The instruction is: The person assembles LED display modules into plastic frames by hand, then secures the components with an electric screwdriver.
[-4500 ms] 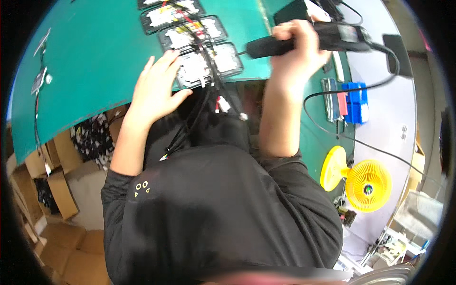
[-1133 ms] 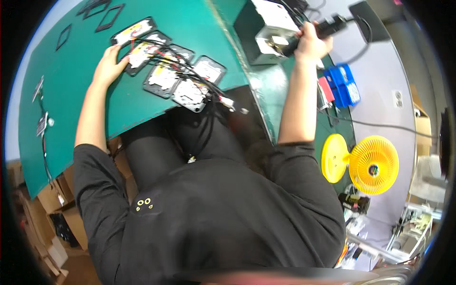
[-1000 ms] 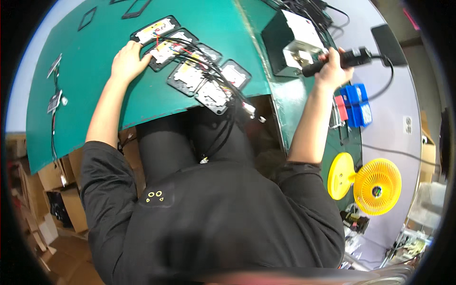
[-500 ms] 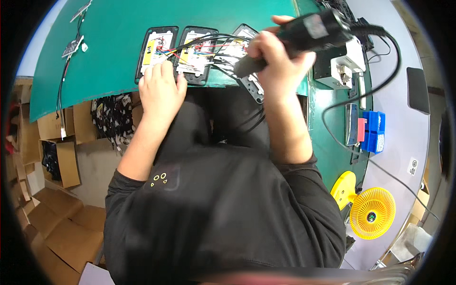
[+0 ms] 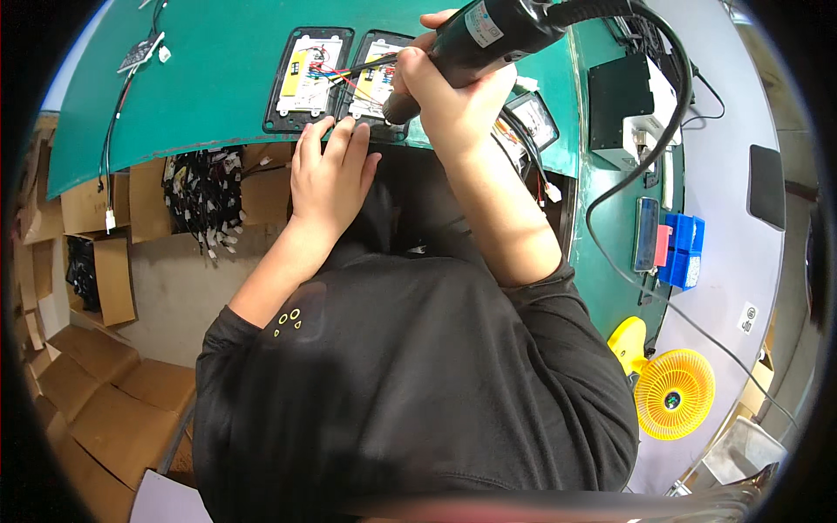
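My right hand is wrapped round a black corded electric screwdriver. Its nose points down to the left, over the lower right corner of a black-framed panel with a white board, a yellow part and coloured wires; whether its tip touches cannot be seen. My left hand lies with fingers stretched out, fingertips at the near edges of this panel and a similar left panel. Part of a third black-framed panel shows beyond my right forearm, with wires and white connectors beside it.
The screwdriver's cable loops down the right side. Near it stand a black and white box, blue bins and a yellow fan. Wired parts lie at the far left of the green mat. Cable bundles hang below its edge.
My left hand has moved right along the panels' near edge. The screwdriver has swung left, from beside the third panel to the second one's corner. The third panel now appears farther right.
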Motion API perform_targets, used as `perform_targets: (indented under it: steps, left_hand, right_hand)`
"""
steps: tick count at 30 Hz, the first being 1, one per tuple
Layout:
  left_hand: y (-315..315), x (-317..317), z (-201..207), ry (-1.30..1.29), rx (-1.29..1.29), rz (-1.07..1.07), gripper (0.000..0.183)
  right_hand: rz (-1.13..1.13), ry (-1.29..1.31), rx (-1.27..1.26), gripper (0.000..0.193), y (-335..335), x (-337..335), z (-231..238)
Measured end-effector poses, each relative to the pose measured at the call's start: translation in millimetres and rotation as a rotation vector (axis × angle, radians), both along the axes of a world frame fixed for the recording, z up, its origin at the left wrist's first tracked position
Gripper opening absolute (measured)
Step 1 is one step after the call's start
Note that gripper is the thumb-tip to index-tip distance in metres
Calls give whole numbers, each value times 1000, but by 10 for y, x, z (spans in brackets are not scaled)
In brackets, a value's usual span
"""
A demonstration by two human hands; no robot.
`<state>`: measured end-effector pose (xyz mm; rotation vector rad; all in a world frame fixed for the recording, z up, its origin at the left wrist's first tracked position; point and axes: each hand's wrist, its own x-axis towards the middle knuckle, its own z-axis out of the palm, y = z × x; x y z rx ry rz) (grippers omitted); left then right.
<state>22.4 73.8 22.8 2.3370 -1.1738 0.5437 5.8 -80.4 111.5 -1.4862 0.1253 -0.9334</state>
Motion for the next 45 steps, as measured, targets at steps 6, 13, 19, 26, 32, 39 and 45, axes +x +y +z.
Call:
perform_targets:
  steps: [6,13,19,26,32,39,45]
  left_hand:
    - [-14,46,140,197,-264,-25,44]
    - [-116,105,143,496,-441,-69,23]
    - [-99,95,116,397,-425,-68,21]
    - [-97,78,189,146,-276,-15,28]
    - [-96,70,210,185,-242,-16,29]
    - [-119,58,167,115,-196,-23,30]
    - [-118,95,207,132,-142,-47,34]
  right_hand:
    - [166,-128,218,39,24,-77,-16]
    - [291,-202,322,40,76,-103,-30]
    - [301,-211,300,39,36,-104,-56]
    - [268,-189,292,40,37,-130,-89]
    - [263,-205,276,40,25,-115,-142]
    - [246,-164,301,40,24,-125,-168]
    - [135,-68,269,40,0,-109,-113]
